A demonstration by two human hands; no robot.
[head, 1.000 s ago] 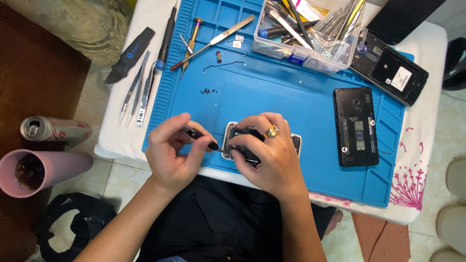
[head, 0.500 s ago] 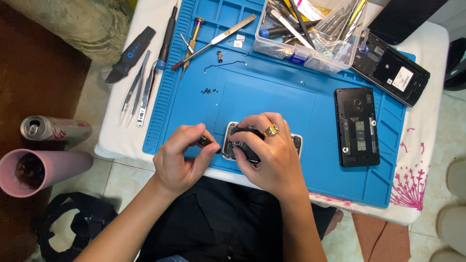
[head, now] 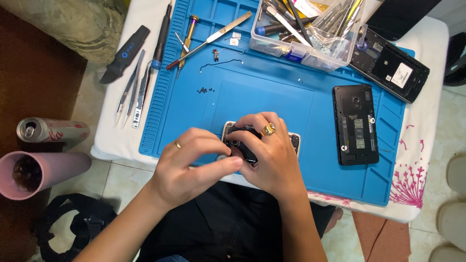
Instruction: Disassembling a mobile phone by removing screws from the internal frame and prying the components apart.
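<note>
An opened phone (head: 235, 132) with a light metal frame lies on the blue work mat (head: 272, 92) near the table's front edge. My right hand (head: 269, 155), with a gold ring on one finger, rests over the phone and grips a dark part of it. My left hand (head: 191, 165) has its fingers pinched together against the phone's left end. Whether it holds a small tool there is hidden by the fingers. Most of the phone is covered by both hands.
A black phone body (head: 355, 123) lies on the mat at right, another (head: 391, 65) farther back. A clear tool box (head: 310, 29) stands behind. Tiny screws (head: 205, 90), tweezers (head: 131, 90) and screwdrivers (head: 184, 41) lie at left. A can (head: 51, 130) and pink cup (head: 36, 172) are on the floor.
My left hand has closed in from the left onto the phone's end, its fingers now pinched together. My right hand stays on the phone.
</note>
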